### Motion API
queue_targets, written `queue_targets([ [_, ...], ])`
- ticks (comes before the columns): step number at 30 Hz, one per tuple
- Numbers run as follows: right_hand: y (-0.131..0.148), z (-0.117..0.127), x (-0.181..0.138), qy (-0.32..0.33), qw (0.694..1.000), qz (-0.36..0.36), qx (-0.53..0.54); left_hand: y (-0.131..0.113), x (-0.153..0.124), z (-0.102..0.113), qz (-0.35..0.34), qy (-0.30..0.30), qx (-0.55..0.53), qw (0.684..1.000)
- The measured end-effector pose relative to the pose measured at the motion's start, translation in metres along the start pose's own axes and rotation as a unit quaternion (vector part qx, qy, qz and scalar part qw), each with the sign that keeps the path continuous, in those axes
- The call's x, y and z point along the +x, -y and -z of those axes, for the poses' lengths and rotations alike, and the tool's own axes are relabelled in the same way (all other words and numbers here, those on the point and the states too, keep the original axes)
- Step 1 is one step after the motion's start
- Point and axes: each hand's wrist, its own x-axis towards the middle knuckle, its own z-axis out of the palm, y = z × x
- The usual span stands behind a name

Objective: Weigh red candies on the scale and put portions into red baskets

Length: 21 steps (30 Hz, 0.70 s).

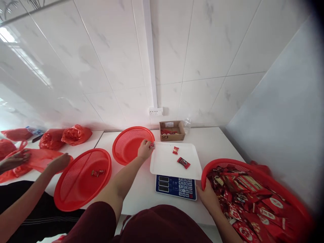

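Note:
My left hand (pixel 145 150) is closed on a small wrapped candy (pixel 152 145), between the back red basket (pixel 121 148) and the white tray of the scale. On that tray (pixel 162 158) lie a small red-and-gold candy (pixel 175 150) and a larger dark-and-red wrapped snack (pixel 183 162). The scale's blue keypad (pixel 174 186) shows below the tray. At the right, my right hand (pixel 209 197) grips the rim of a big red basket (pixel 210 165) heaped with red-wrapped snacks (pixel 243 199); some of its fingers are hidden.
Left of me, a co-worker's hands (pixel 59 162) handle a red plastic bag (pixel 40 158). Close by stands another red basket (pixel 83 185) with a few candies. Tied red bags (pixel 77 134) lie along the wall. Behind the scale sits a cardboard box (pixel 172 136) under a wall socket (pixel 155 111).

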Motion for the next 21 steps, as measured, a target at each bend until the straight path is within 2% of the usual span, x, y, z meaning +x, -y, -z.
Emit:
queue_targets([
  [3,-0.004,-0.002,0.002,-0.002,1.000,0.000,0.005,0.019,0.002,0.016,0.060,-0.009,0.043,0.997],
  [6,-0.008,-0.004,0.005,-0.003,1.000,0.013,0.020,0.013,0.001,0.010,0.072,-0.011,0.058,0.996],
  [9,-0.012,-0.008,0.007,-0.014,0.999,0.029,0.030,-0.020,0.000,-0.014,0.010,0.036,0.060,0.998],
  [13,-0.018,-0.013,0.010,-0.034,0.998,0.033,0.047,-0.083,0.002,-0.051,-0.138,0.176,0.040,0.974],
  [17,-0.025,-0.018,0.014,-0.057,0.996,0.052,0.056,-0.128,0.002,-0.077,-0.147,0.292,0.064,0.943],
  [19,-0.029,-0.020,0.016,-0.058,0.995,0.056,0.056,-0.136,-0.003,-0.086,-0.171,0.302,0.093,0.933],
  [21,-0.033,-0.021,0.018,-0.059,0.995,0.064,0.053,-0.134,-0.011,-0.094,-0.230,0.262,0.120,0.930],
])
